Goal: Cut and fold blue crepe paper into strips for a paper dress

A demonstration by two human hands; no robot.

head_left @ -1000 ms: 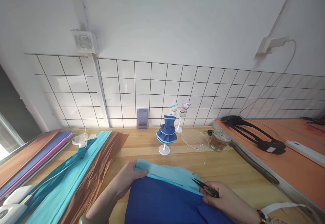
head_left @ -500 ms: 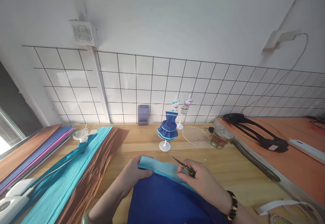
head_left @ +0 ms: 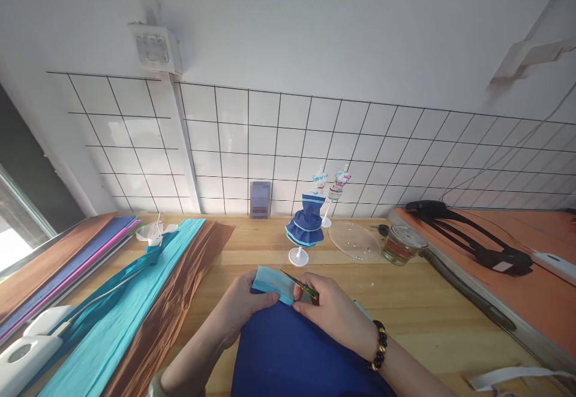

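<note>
A dark blue sheet point(head_left: 297, 355) lies on the wooden table point(head_left: 418, 301) in front of me, with a light blue strip point(head_left: 272, 280) along its far edge. My left hand point(head_left: 243, 307) pinches the left end of that strip. My right hand point(head_left: 330, 313), with a bead bracelet on the wrist, grips small scissors point(head_left: 299, 283) whose blades lie against the strip close to my left hand.
Behind stand a small mannequin in a blue dress point(head_left: 306, 226), two more tiny mannequins point(head_left: 337, 184), a clear plate point(head_left: 353, 241) and a glass jar point(head_left: 400, 244). Folded teal, brown and purple sheets point(head_left: 135, 301) lie at the left, a white device point(head_left: 27, 346) beside them. An orange mat point(head_left: 531, 289) lies right.
My right hand has slid the scissors leftward along the light blue strip, from its right end to close beside my left hand. The view has shifted slightly.
</note>
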